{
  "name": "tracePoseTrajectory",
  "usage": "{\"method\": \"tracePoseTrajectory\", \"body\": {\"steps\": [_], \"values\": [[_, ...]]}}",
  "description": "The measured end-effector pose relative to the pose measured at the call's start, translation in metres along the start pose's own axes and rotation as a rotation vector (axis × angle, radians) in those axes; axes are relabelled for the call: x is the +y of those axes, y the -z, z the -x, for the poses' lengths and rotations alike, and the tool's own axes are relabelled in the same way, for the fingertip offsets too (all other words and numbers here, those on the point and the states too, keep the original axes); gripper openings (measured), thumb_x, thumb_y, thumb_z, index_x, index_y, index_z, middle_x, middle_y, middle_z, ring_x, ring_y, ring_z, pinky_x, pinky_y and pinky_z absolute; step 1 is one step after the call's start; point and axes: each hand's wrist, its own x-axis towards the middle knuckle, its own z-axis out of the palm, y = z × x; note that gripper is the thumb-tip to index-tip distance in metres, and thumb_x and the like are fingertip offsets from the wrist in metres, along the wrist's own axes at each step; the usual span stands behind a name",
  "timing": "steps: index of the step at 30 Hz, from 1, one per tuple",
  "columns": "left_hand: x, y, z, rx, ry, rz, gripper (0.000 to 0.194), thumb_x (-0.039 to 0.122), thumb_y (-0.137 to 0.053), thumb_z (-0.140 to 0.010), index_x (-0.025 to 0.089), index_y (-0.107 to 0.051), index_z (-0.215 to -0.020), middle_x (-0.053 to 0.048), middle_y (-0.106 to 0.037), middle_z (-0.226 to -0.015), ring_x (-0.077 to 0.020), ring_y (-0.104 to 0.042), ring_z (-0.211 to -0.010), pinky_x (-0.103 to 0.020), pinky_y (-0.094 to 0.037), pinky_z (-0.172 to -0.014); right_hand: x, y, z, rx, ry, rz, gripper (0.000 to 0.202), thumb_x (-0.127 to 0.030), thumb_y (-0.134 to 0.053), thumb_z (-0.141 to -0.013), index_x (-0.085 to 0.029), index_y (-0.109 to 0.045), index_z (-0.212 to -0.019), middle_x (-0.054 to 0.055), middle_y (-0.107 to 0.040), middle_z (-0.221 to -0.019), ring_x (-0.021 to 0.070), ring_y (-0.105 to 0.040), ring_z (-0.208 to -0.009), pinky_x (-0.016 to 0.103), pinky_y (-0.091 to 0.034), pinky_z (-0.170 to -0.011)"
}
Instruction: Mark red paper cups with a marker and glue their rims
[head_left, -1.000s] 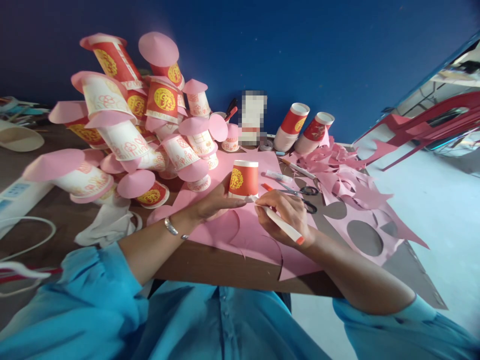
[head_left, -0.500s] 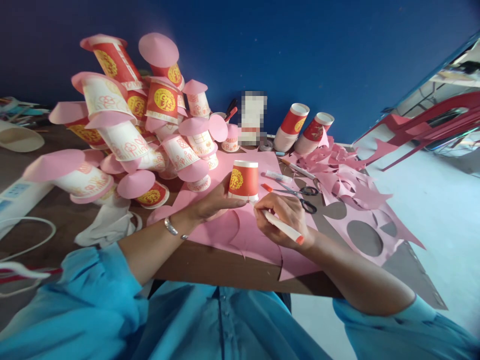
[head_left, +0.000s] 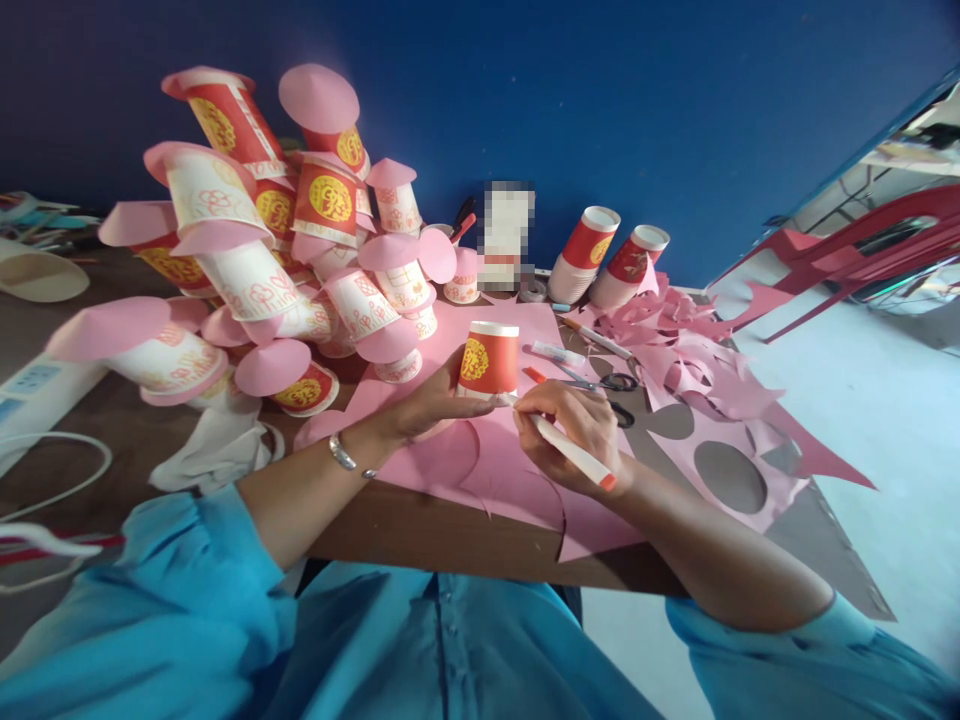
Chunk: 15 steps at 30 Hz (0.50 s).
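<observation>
My left hand (head_left: 427, 402) is closed round a red paper cup (head_left: 498, 362) with a gold emblem and white edges, gripping it from the left and below. In my right hand (head_left: 566, 428) is a white marker pen (head_left: 571, 452) with an orange end, its tip at the cup's lower edge. Whether the tip touches the cup I cannot tell. Under both hands lie pink paper sheets (head_left: 517, 490). Just beyond my right hand are scissors (head_left: 619, 382), an orange pen cap (head_left: 535, 374) and a clear tube with a white label (head_left: 559, 354).
At the left stands a pile of decorated cups (head_left: 247, 285) with pink paper cones. Two cup stacks (head_left: 585, 255) are near the blue wall. Pink paper scraps (head_left: 675, 345) cover the right side of the table. A white cloth (head_left: 214, 450) lies left of my arm.
My right hand has moved slightly right with the marker, along the cup's lower edge. The cup has shifted very little in my left hand. A pink scrap at the right edge has shifted outward.
</observation>
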Motion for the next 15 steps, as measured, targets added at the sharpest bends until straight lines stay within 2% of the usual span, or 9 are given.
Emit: {"method": "tracePoseTrajectory", "body": {"steps": [15], "values": [[-0.0014, 0.0009, 0.0020, 0.003, 0.016, 0.022, 0.082, 0.030, -0.099, -0.081, 0.027, -0.059, -0.153, -0.013, -0.077, -0.139, -0.0367, -0.072, -0.133, -0.054, -0.053, -0.116, 0.0015, 0.0006, 0.0011, -0.050, -0.013, 0.002, 0.016, -0.010, -0.064, -0.099, -0.025, -0.063, -0.103, 0.000, -0.079, -0.084, 0.0144, -0.075, -0.065, 0.025, -0.056, -0.057]]}}
